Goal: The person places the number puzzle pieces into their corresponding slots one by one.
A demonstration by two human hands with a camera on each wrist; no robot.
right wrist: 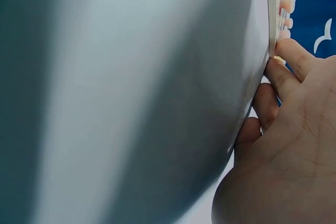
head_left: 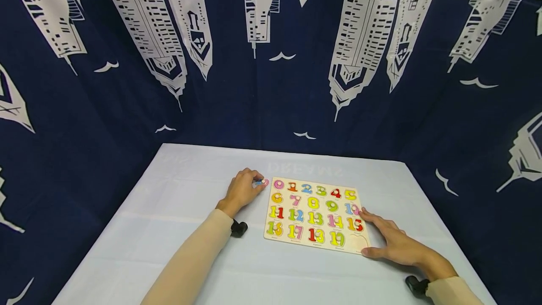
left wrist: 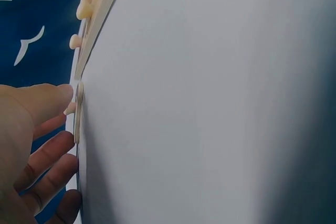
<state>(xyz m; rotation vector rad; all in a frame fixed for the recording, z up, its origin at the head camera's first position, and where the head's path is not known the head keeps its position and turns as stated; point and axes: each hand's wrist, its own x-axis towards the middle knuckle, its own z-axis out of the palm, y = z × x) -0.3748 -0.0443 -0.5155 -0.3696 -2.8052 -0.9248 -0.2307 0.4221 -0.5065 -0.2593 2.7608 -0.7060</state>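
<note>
A wooden number puzzle board [head_left: 311, 246] lies flat on the white table, with rows of coloured number pieces bearing small knobs. In its bottom right corner an outlined recess [head_left: 357, 243] shows bare wood. Just off the board's top left corner, my left hand [head_left: 242, 191] pinches a blue and pink number puzzle piece [head_left: 263, 183] at its knob. The left wrist view shows this piece [left wrist: 79, 111] edge-on, close over the tabletop, thumb at the knob. With thumb and fingers spread, my right hand [head_left: 398, 244] touches the board's right edge, the thumb by the lower corner.
The white table [head_left: 178, 248] extends around the board on all sides. Behind it and along both sides hangs a dark blue cloth [head_left: 254, 102] printed with white buildings and birds. Each wrist carries a small black camera [head_left: 239, 228].
</note>
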